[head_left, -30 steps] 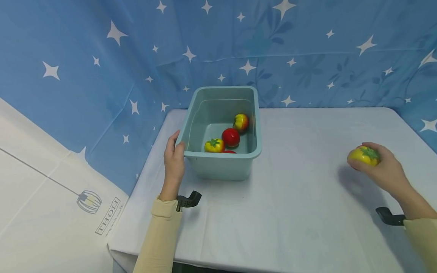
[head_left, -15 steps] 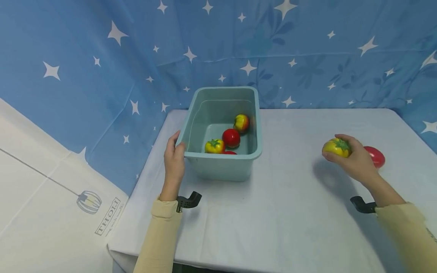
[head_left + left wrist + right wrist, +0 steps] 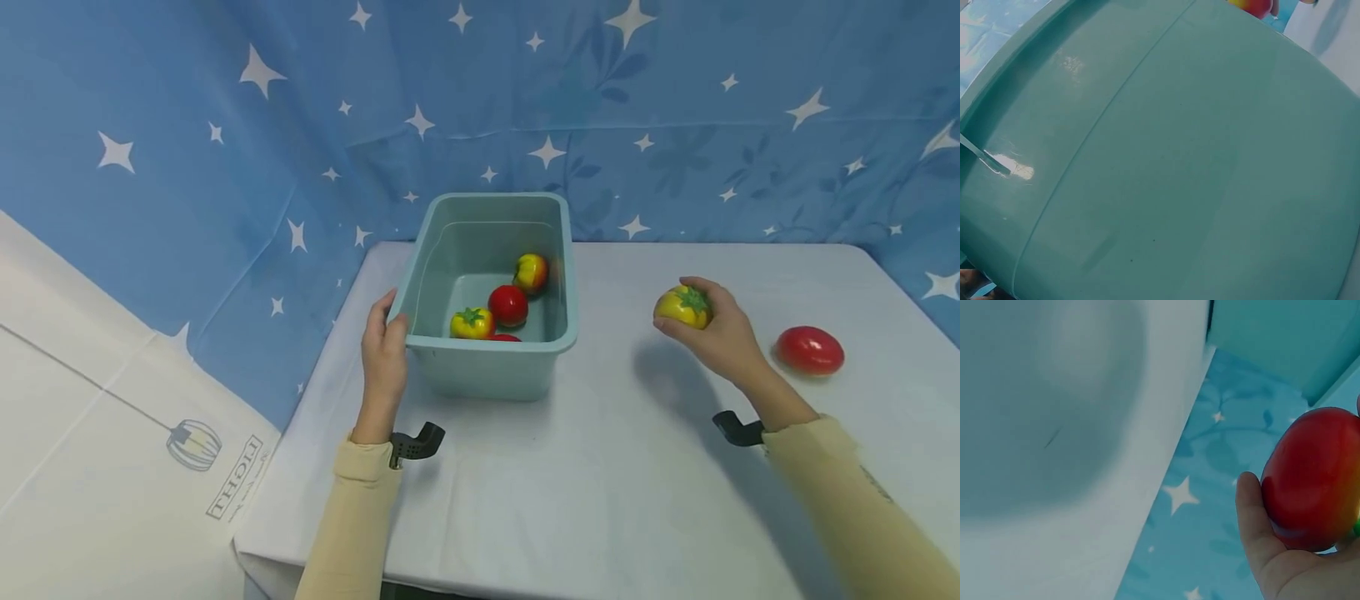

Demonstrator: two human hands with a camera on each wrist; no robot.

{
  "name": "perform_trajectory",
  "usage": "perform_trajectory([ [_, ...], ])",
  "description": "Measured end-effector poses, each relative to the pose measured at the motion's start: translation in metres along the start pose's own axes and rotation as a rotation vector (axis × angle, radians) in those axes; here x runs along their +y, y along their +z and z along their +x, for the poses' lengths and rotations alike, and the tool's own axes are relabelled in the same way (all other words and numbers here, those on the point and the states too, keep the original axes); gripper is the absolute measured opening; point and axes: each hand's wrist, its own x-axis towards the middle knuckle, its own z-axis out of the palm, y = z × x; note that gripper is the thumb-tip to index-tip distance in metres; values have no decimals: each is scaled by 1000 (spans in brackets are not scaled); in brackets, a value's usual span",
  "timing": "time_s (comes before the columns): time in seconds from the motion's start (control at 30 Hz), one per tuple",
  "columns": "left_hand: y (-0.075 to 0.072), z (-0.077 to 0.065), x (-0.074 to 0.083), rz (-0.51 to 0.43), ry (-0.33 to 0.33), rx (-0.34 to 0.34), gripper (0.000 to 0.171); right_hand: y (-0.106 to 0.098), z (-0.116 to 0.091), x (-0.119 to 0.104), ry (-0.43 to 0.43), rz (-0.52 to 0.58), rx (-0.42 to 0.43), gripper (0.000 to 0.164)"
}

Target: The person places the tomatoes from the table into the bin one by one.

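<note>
My left hand grips the near left corner of a blue-green plastic tub, thumb over the rim. In the tub lie an apple-like yellow-and-red fruit, a round red fruit and a yellow one with a green leafy top; another red piece is partly hidden behind the near rim. Right of the tub, my right hand holds a yellow-and-red toy tomato with a green leafy top, raised above the table. Its red underside fills the right wrist view's right edge, between thumb and fingers.
A glossy red oval fruit lies on the white-covered table, right of my right hand. Behind the table hangs a blue curtain with white stars. White printed cloth hangs on the left.
My right hand has carried the toy tomato leftward toward the tub, and the red oval fruit behind it has come into view. My left hand and the tub have stayed put.
</note>
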Motion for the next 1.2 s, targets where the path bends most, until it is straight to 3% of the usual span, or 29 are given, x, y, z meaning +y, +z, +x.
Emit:
perform_trajectory([
  [0.47, 0, 0, 1, 19, -1, 4, 41, 19, 18, -48, -135, 54, -3, 74],
  [0.93, -1, 1, 1, 16, -16, -8, 41, 39, 30, -95, -205, 147, -15, 73],
  [1.07, -1, 0, 8, 15, -21, -8, 41, 39, 35, -105, -193, 152, 19, 71],
  [1.2, -2, -6, 26, 24, -22, 2, 42, 38, 39, -116, -185, 164, 29, 71],
])
